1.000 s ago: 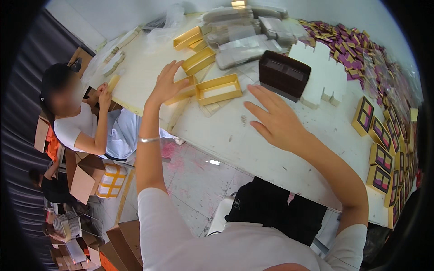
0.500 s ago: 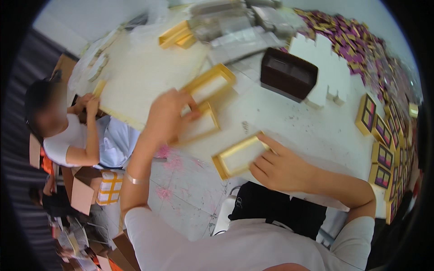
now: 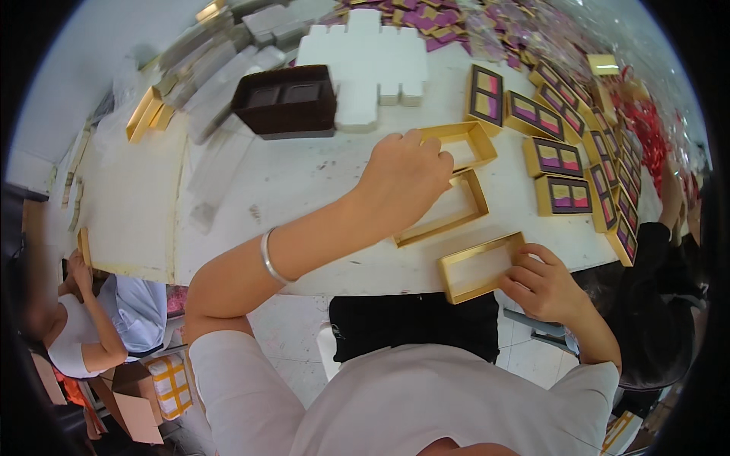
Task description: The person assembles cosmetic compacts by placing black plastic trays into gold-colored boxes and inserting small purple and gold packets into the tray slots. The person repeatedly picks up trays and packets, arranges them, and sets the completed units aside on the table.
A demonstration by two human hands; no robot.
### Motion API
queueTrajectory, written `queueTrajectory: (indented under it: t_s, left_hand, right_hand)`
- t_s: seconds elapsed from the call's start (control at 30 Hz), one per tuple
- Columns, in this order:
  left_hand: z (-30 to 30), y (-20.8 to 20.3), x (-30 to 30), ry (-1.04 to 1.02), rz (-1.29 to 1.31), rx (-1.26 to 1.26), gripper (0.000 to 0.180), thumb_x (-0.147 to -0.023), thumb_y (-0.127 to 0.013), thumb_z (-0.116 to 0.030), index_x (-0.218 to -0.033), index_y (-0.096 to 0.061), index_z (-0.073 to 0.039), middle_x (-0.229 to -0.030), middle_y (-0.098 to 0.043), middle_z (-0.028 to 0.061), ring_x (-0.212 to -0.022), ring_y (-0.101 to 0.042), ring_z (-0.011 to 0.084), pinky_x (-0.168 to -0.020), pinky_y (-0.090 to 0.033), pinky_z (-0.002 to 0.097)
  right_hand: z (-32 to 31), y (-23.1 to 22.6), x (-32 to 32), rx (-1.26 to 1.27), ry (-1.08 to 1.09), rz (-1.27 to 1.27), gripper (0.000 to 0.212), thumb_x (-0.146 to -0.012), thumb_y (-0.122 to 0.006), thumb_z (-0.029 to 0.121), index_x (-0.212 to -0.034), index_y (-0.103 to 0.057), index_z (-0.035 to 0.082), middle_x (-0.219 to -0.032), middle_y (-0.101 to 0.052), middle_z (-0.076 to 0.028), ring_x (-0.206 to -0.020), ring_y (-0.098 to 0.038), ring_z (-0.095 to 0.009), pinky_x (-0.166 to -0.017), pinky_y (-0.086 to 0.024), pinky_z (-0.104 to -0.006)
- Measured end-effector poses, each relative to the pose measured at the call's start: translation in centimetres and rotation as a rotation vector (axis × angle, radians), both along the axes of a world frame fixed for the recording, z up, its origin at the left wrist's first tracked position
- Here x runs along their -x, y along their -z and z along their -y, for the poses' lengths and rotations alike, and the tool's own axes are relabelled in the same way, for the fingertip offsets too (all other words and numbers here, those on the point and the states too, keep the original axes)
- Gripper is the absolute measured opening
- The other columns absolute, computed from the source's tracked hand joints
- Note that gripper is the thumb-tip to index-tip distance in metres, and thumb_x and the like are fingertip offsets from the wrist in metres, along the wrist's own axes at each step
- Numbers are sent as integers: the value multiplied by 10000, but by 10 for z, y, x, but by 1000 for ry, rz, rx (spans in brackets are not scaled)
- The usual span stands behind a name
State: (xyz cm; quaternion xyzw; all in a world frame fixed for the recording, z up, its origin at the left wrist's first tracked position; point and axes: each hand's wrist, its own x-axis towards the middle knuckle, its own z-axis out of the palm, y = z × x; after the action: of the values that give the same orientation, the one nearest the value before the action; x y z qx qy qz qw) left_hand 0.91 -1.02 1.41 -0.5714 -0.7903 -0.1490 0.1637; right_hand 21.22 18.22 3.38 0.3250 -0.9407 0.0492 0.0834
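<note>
Three gold frames, two hands: keep each one flat and square

Three shallow gold cardboard box frames lie near the front edge of the white worktop (image 3: 251, 182). Farthest left and well back, a dark brown two-compartment tray (image 3: 287, 99) sits beside a stack of white die-cut card blanks (image 3: 365, 57). Moving right, the left hand (image 3: 403, 176), with a silver bangle (image 3: 268, 257) on its wrist, is curled palm-down with fingers closed over the near corner of the upper gold frame (image 3: 468, 140), and its knuckles overlap the middle gold frame (image 3: 449, 209) just below. Whether it grips one frame or both is hidden by the fingers. Further right and nearest the body, the right hand (image 3: 544, 285) pinches the right end of the lower gold frame (image 3: 480, 266), thumb on top, the frame lying flat at the worktop's edge.

Judging from this, thin card walls will twist easily, so a light pinch at the corners, not the long sides, should keep them square. The lower frame sits close to the edge, so sliding it inward before letting go seems wise. On the far right, rows of finished gold boxes with purple and yellow inserts (image 3: 559, 196) lie close by; the hands should stay clear of them
</note>
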Motion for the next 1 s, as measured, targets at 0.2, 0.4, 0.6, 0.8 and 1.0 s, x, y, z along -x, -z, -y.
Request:
queueTrajectory:
  t_s: [0.2,0.4,0.6,0.8,1.0]
  left_hand:
    - [-35,10,-3,-30,88,-88,336,-734,-724,-378,-721,-583,-73,-729,-557,43,-662,-576,225,-562,-461,342]
    - [80,-58,40,-106,-13,-536,154,-793,-720,-208,-771,-653,-71,-745,-624,19,-604,-574,142,-514,-434,263]
    - [275,-51,189,-1043,-114,-404,358,-786,-703,-258,-1093,-617,-95,-1115,-627,98,-1005,-588,276,-812,-486,382]
    - [355,2,279,-1148,-55,-11,459,-764,-716,-227,-1187,-558,-147,-1329,-483,64,-1232,-432,291,-945,-407,473]
    - [386,-21,249,-1020,-112,-17,161,-778,-663,-147,-928,-661,-89,-839,-673,94,-840,-626,272,-896,-417,454]
  right_hand:
    - [7,5,19,126,6,-58,318,-722,-697,224,-957,-605,32,-928,-574,-101,-894,-573,-269,-896,-451,-433]
    - [27,-7,39,353,342,-70,494,-768,-694,198,-1209,-549,28,-1345,-437,-216,-1209,-443,-410,-1012,-353,-496]
    - [46,1,78,188,486,12,474,-771,-639,64,-1229,-518,40,-1290,-481,-192,-1231,-424,-371,-1092,-251,-515]
    - [49,10,89,345,622,102,311,-794,-545,-57,-1096,-583,6,-1141,-558,-155,-1090,-508,-347,-996,-368,-435]
    - [52,16,91,406,588,29,283,-770,-538,-72,-1037,-601,-2,-1068,-568,-152,-1018,-519,-342,-895,-411,-410]
